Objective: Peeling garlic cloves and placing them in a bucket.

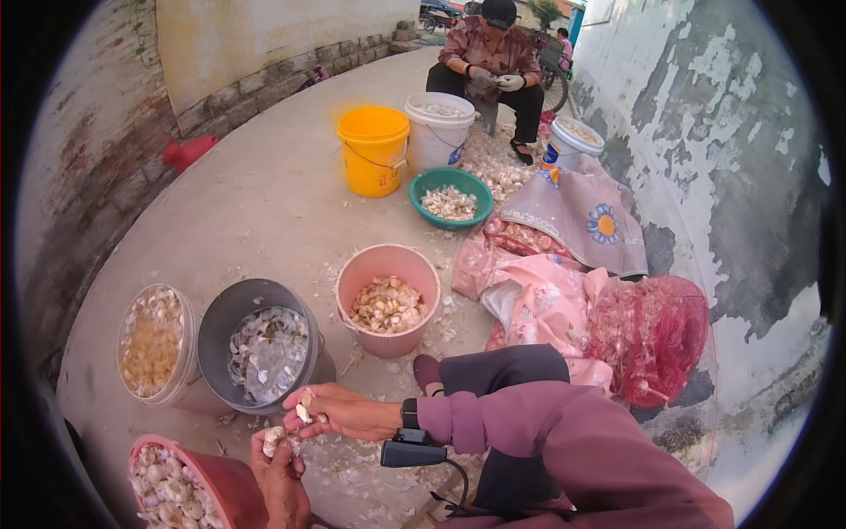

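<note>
At the lower left, my left hand [281, 473] grips a partly broken garlic bulb [273, 441] in its fingertips. Just above and touching or nearly touching it, my right hand [340, 411] holds a few garlic cloves [304, 406] between thumb and fingers. Behind the hands is a grey bucket [221, 330] with papery garlic skins and cloves in it. A red bucket [228, 479] of whole garlic bulbs [173, 489] leans beside my left hand. Farther forward stands a pink bucket [388, 344] holding loose cloves [388, 305].
A white bucket [188, 387] of garlic stands left of the grey one. Ahead are a yellow bucket [375, 162], a green basin [433, 217] and a seated co-worker [492, 59] wearing gloves. Red mesh sacks [648, 337] and pink cloth [535, 291] lie along the right wall.
</note>
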{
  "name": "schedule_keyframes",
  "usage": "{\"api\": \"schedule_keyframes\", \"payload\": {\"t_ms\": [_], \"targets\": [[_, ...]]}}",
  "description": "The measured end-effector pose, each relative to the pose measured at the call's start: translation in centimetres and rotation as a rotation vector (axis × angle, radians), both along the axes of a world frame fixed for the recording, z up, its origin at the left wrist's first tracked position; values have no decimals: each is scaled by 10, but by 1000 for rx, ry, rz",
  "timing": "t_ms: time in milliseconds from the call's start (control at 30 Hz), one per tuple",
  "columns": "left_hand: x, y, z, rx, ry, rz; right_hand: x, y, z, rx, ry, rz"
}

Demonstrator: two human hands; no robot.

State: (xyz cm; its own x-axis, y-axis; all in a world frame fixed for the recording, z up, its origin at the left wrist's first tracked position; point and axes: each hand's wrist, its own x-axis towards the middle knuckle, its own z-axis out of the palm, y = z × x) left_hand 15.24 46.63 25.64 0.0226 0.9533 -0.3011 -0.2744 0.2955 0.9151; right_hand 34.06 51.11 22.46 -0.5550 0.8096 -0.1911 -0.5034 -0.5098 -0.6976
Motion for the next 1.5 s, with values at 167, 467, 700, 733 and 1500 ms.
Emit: {"api": "schedule_keyframes", "payload": {"t_ms": [167, 467, 700, 733, 1500], "targets": [[-4, -2, 0, -24, -34, 33, -3, -4, 0, -30, -42, 20], [-12, -5, -2, 1, -19, -5, -6, -3, -4, -40, -100, 28], [-14, -5, -2, -17, -24, 20, -9, -3, -5, -29, -91, 43], [-13, -5, -2, -23, -20, 15, -9, -4, -5, -25, -83, 44], [-12, -6, -2, -9, -8, 7, -10, -7, -8, -5, -123, 58]]}}
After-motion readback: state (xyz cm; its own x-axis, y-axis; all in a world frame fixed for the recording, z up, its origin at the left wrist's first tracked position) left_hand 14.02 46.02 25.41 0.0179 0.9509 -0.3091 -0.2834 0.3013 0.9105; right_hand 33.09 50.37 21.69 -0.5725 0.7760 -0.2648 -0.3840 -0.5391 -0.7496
